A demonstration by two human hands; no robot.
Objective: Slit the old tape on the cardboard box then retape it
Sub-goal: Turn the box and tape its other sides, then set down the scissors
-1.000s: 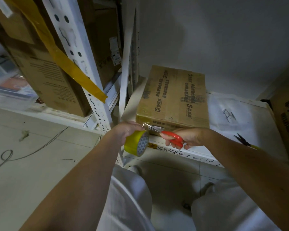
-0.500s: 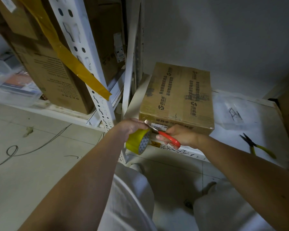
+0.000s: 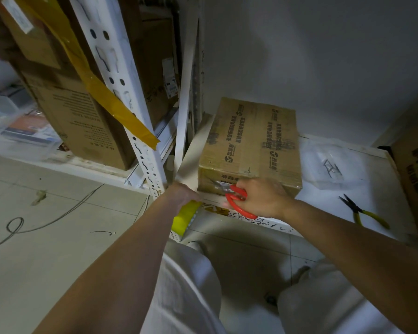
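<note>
Cardboard box bears printed Chinese text, unreadable; right hand grips scissors.

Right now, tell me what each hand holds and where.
Right hand grips the red scissors by the handles; left hand holds the yellow tape roll from above.

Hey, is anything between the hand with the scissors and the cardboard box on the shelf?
Nothing visible. The right hand holds the red-handled scissors right against the near face of the cardboard box. The left hand holds the yellow tape roll off to the left, below the shelf edge.
</note>
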